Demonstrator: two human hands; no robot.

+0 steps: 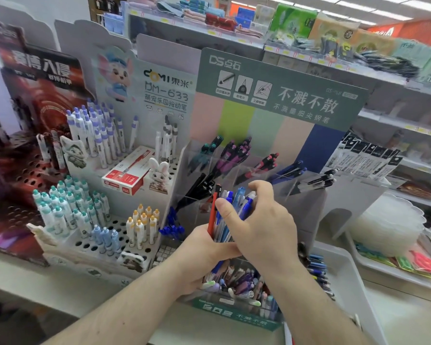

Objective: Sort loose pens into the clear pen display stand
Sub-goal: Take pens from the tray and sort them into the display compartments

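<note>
My left hand [199,247] grips a bundle of loose pens [224,220], mostly blue with one red pen [212,215] at its left edge. My right hand [256,225] reaches over the bundle, thumb and curled fingers pinching the blue pens near their tops. Behind them stands the clear pen display stand [306,185] with its tiered compartments: teal, purple, red, blue and black pens lean in separate slots. The stand's front lowest compartment [237,290], below my hands, holds several mixed pens.
A white holed pen rack [97,235] with teal, purple and yellow-capped pens stands to the left, a red pen box [127,175] on it. A white tray [343,270] and stacked clear dishes [386,225] lie to the right. Shop shelves run behind.
</note>
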